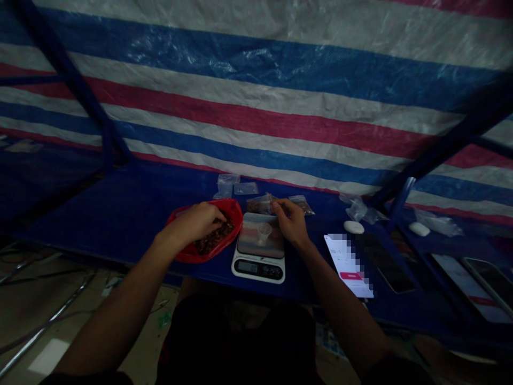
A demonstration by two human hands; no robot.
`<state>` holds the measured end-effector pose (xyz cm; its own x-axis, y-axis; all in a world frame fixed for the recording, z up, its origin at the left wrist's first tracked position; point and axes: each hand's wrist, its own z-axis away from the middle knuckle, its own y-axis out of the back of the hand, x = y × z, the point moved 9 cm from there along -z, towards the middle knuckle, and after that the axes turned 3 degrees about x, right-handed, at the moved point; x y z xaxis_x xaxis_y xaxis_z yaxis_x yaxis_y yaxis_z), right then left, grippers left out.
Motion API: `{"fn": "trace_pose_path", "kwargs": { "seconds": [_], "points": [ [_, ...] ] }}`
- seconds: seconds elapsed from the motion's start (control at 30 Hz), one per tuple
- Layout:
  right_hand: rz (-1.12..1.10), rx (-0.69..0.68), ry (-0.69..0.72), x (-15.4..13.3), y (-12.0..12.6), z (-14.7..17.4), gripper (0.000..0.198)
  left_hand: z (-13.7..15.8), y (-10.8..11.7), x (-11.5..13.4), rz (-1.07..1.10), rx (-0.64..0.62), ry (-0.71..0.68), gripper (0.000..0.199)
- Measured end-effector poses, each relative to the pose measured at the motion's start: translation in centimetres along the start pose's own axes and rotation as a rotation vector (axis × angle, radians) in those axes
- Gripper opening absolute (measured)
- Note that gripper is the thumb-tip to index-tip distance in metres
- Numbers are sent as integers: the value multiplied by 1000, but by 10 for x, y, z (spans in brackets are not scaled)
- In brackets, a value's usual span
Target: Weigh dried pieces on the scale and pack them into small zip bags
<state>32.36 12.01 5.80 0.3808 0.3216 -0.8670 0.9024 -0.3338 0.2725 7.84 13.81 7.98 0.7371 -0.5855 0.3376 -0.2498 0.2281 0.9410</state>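
My left hand (202,220) reaches over a red plastic bag (236,211) that lies open on the blue table. Its fingers are drawn together and point down at the small brown pieces (214,239) inside; whatever they pinch is too dark to make out. Just right of the bag sits a kitchen scale (258,270) with a lit display. A small clear plastic cup (263,233) stands on the scale's plate. Behind the scale, my right hand (292,218) pinches the right end of a clear plastic bag (259,204) with brown contents.
Another filled clear bag (301,204) lies behind my right hand, and small clear bags (226,184) lie at the back. To the right are a lit phone (348,267), a dark phone (388,264) and a white case (354,227). A striped tarp (256,112) hangs behind the table.
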Motion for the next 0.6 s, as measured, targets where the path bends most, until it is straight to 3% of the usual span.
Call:
{"fn": "trace_pose_path", "kwargs": {
  "seconds": [0.3, 0.6],
  "points": [
    [35, -7, 25, -5, 0, 0, 31, -2, 23, 28, 188, 38, -110, 26],
    [82, 6, 56, 0, 4, -1, 32, -29, 21, 105, 223, 54, -310, 32]
  ]
}}
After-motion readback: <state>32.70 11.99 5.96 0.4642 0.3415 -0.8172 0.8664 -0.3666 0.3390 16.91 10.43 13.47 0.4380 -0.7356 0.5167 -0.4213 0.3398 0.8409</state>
